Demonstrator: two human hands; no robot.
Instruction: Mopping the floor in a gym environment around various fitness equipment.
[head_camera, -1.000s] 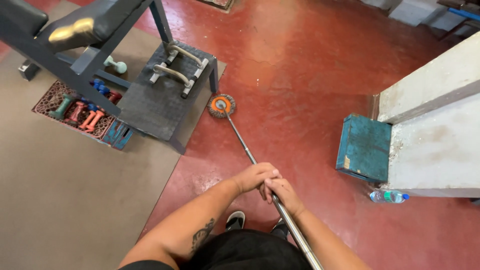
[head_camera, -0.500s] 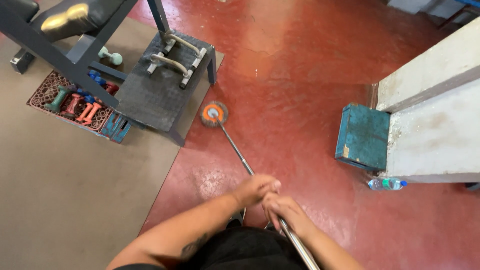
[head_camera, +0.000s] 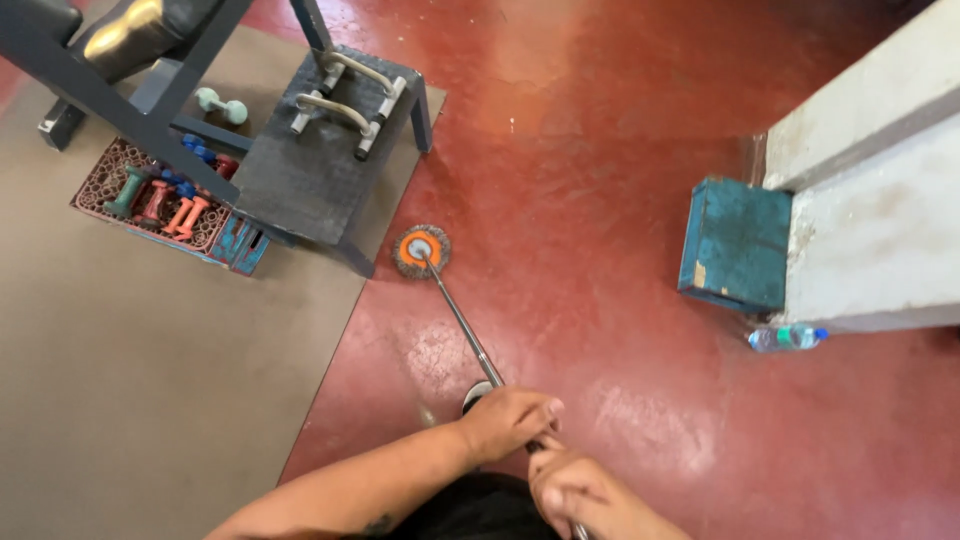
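I hold a long metal mop handle (head_camera: 462, 325) with both hands. My left hand (head_camera: 508, 420) grips the pole higher up the shaft, fingers wrapped round it. Just below it, at the bottom edge, my right hand (head_camera: 572, 492) is closed on the same pole. The round mop head (head_camera: 420, 250), orange in the middle with a grey fringe, rests on the wet red floor (head_camera: 600, 180) close to the corner of the brown mat (head_camera: 150, 380). One black shoe shows under my left hand.
A dark step platform (head_camera: 310, 170) with two push-up bars stands at the mat's edge under a bench frame. A crate of small dumbbells (head_camera: 160, 205) lies to its left. A teal box (head_camera: 735, 245), a concrete block (head_camera: 880, 200) and a plastic bottle (head_camera: 785, 338) lie right.
The mop head has slid back toward me and slightly left across the red floor. Both hands have pulled down the frame with the pole.
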